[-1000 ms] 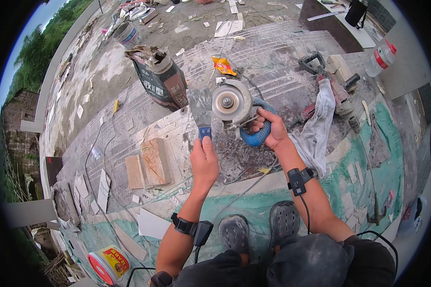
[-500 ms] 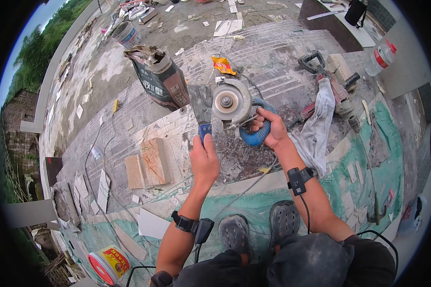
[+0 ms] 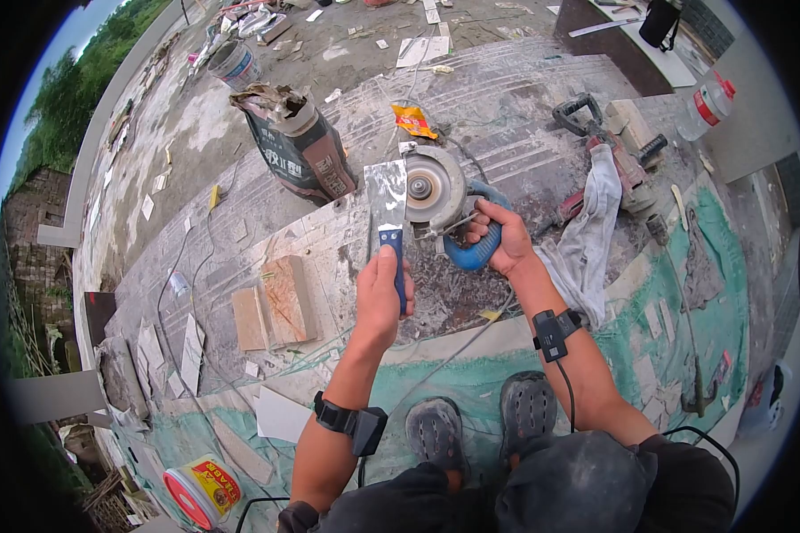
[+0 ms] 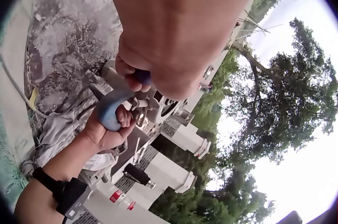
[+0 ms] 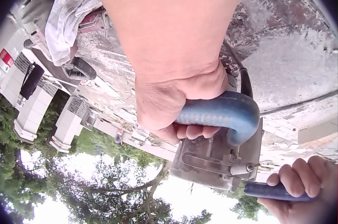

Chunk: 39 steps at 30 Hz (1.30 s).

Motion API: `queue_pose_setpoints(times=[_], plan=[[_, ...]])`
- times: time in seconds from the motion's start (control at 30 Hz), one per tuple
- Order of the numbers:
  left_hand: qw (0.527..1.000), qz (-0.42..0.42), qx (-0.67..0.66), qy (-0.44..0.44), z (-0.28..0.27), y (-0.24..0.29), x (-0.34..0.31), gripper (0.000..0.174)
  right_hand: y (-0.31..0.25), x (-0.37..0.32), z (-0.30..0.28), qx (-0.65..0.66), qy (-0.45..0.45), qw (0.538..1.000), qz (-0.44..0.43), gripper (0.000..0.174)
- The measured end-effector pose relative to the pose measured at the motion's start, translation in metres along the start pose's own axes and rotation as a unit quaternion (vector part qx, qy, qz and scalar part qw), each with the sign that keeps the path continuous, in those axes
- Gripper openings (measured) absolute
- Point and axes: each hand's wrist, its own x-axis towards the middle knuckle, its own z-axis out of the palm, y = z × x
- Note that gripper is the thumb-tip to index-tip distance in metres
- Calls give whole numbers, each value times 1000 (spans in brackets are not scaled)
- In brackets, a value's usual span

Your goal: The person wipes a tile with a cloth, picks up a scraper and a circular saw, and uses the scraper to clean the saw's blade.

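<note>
In the head view the left hand (image 3: 380,295) grips the blue handle of a putty knife (image 3: 387,197), its flat metal blade pointing up, with pale smears on it. The right hand (image 3: 503,238) holds the blue looped handle of a disc cutter (image 3: 433,185), whose round blade faces up beside the putty knife. Whether blade and cutter touch, I cannot tell. From the right wrist view, the right hand (image 5: 179,97) curls round the blue handle (image 5: 245,118), and the left hand (image 5: 303,187) shows with its fingers round the knife's handle.
A torn bag (image 3: 298,147) stands at the upper left, and stone blocks (image 3: 286,300) lie left of the left hand. To the right are a grey-white cloth (image 3: 596,231), a red power tool (image 3: 627,169) and a bottle (image 3: 709,107). A yellow-red bucket (image 3: 203,490) is at lower left.
The putty knife has turned in the left hand, showing a brighter, smeared face and more of its handle; its blade has shifted right, towards the disc. The right hand and cutter have barely moved.
</note>
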Motion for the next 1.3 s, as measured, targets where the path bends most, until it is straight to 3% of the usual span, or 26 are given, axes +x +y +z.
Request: queue_pose_setpoints(times=[1.3], plan=[[999, 16, 40, 6, -6, -14, -8, 45, 0, -2, 4, 4, 8, 1000, 1, 10]])
